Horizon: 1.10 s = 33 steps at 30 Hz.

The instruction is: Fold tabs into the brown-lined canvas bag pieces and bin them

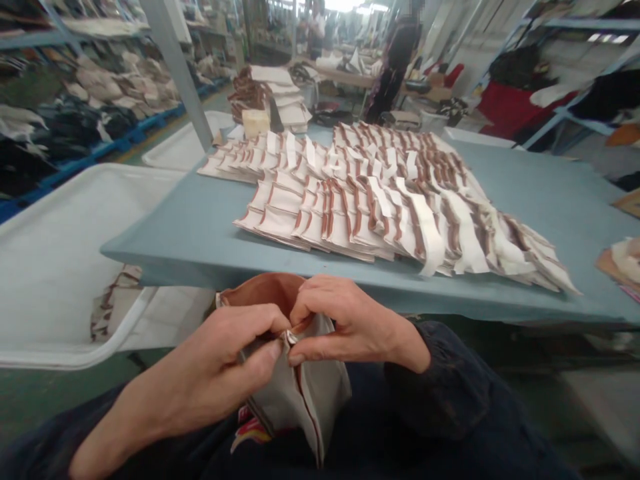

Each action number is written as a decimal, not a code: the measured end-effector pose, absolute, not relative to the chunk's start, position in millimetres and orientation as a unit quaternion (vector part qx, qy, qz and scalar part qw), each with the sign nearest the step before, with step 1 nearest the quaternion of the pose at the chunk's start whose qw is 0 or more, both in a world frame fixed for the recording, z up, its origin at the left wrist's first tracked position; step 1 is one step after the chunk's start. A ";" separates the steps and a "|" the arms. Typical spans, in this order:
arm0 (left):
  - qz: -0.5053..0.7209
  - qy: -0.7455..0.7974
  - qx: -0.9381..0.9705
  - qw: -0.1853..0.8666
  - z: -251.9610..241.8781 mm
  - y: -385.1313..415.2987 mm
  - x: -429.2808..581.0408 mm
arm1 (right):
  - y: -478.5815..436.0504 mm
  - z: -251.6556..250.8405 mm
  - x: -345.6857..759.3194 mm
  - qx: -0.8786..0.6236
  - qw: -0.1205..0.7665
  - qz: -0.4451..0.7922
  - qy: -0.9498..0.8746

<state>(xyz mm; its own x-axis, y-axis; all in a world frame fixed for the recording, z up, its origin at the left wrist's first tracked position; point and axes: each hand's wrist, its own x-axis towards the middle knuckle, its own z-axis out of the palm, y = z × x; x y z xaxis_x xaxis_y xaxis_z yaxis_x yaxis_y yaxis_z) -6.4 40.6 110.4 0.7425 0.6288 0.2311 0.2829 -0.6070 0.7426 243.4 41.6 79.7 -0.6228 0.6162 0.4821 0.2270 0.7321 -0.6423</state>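
Both hands are meeting low and near, right over the lap, and they're working a cream fabric piece (310, 393) with a brown lining (260, 290) showing at its open top. The piece is hanging off the near edge of the blue-grey table (200, 233), draped down onto the dark clothing.

The left hand (225, 360) is pinching the top edge, thumb pressing flat against curled fingers. The right hand (345, 327) is pinching the same edge just beside it, and the two sets of fingertips (300, 357) are almost touching at the brown-trimmed seam.

By my reading, this is fine edge work at that seam. It's best done with the two pinches staying close together and the cloth drawn taut but not stretched, so the thin brown trim is lying even rather than puckering.

As for pose, the left forearm is coming in from the near left, bare, with the wrist straight. The right wrist is bending inward out of a dark sleeve, knuckles up.

Beyond the hands, rows of overlapped cream-and-brown pieces (380, 200) are lying across the table. A white bin (55, 267) is sitting to the left and a stack of pieces (270, 93) at the far end.
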 end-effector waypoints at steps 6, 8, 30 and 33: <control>0.253 0.280 0.824 0.422 93.8 43.6 -7.5 | 33.5 76.8 238.6 -0.275 0.361 0.355 -0.817; 0.256 0.285 0.821 0.423 91.5 44.0 -10.0 | 31.4 75.1 235.9 -0.276 0.377 0.324 -0.823; 0.219 0.349 0.797 0.442 109.7 45.5 -11.8 | 23.6 82.8 220.3 -0.327 0.380 0.244 -0.830; 0.208 0.333 0.793 0.466 107.8 49.4 -17.5 | 24.8 85.3 223.1 -0.313 0.368 0.291 -0.826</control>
<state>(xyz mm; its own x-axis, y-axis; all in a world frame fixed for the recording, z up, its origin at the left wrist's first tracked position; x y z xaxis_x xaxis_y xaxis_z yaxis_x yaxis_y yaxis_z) -17.5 49.4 107.8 0.6920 0.7216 0.0192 0.3351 -0.3448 0.8768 223.1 24.8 85.3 -0.5319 0.7318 0.4261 0.3033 0.6345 -0.7109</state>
